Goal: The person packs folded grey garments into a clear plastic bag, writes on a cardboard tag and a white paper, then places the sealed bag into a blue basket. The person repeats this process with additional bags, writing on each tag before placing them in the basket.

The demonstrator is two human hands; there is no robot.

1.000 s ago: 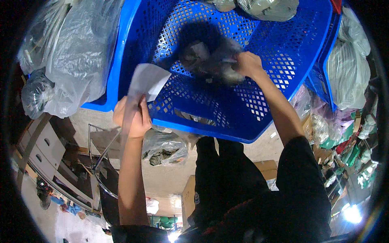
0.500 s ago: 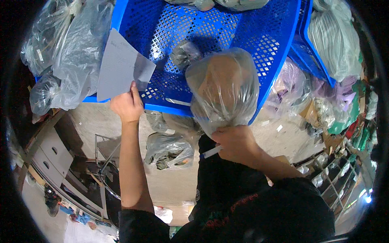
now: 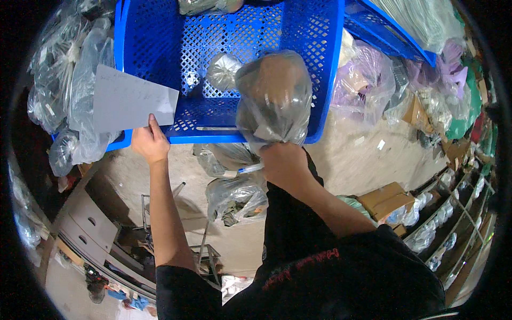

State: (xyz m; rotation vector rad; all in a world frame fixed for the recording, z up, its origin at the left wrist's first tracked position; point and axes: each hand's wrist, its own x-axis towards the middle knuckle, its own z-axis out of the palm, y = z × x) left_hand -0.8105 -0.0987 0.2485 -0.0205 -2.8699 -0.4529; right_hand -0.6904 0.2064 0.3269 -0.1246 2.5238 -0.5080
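Observation:
My left hand (image 3: 151,141) pinches a white sheet of paper (image 3: 133,101) by its lower edge, thumb on top. The sheet has faint handwriting and overlaps the left front corner of a blue perforated plastic basket (image 3: 160,140). In my right hand (image 3: 288,165) is the gathered neck of a clear plastic bag (image 3: 274,96) with something brown inside, held over the basket's front right part. A pen (image 3: 250,168) with a blue end sticks out from the same fist. Deeper in the basket lies a small clear bag (image 3: 224,71), its contents unclear.
Large clear bags (image 3: 88,96) crowd the left side. A lilac bag (image 3: 365,80) lies right of the basket, and bagged goods (image 3: 237,198) sit on the floor below it. A cardboard box (image 3: 386,200) stands by shelving at right. A drawer cabinet (image 3: 88,224) is at lower left.
The view has shifted, so the basket sits further left. The bag in my right hand is still held by its neck, and the paper is still in my left, now tilted differently.

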